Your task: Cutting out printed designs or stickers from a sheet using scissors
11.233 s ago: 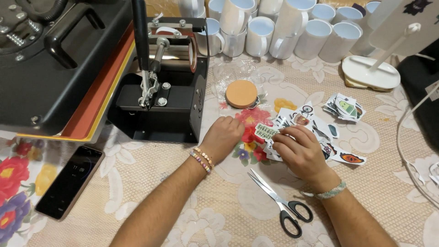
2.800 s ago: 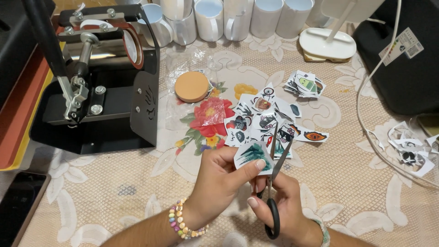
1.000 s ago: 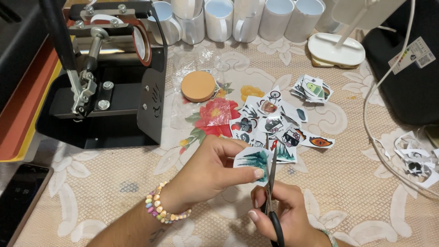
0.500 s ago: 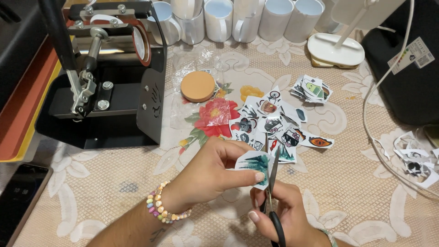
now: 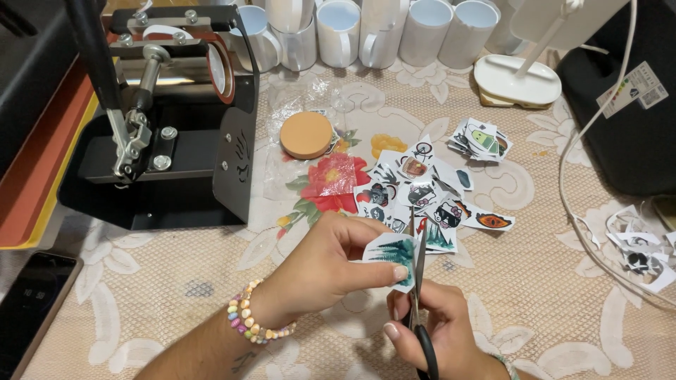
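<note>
Barely any shift since half a second ago: scissors blades sit a touch deeper along the paper cutout's right edge, hands otherwise same spot.

Head view: left hand point(image 5: 320, 271) pinches the paper cutout point(image 5: 392, 255), a teal tree print, between thumb and fingers point(image 5: 398, 273), held just above the counter point(image 5: 549, 295) at near centre. Right hand point(image 5: 440, 331) is clenched around the black scissors point(image 5: 420, 295) handles, blades pointing far, touching the cutout's right edge. Bead bracelet point(image 5: 246, 324) on left wrist. Pile of cut stickers point(image 5: 422, 190) lies just beyond the hands; smaller stack point(image 5: 480, 138) further right. Orange round pad point(image 5: 305, 134) sits on clear plastic near the black mug press point(image 5: 169, 119) at far left. White mugs point(image 5: 380, 32) line the far edge. Phone point(image 5: 32, 299) near left. Paper scraps point(image 5: 641, 246) at right.
</note>
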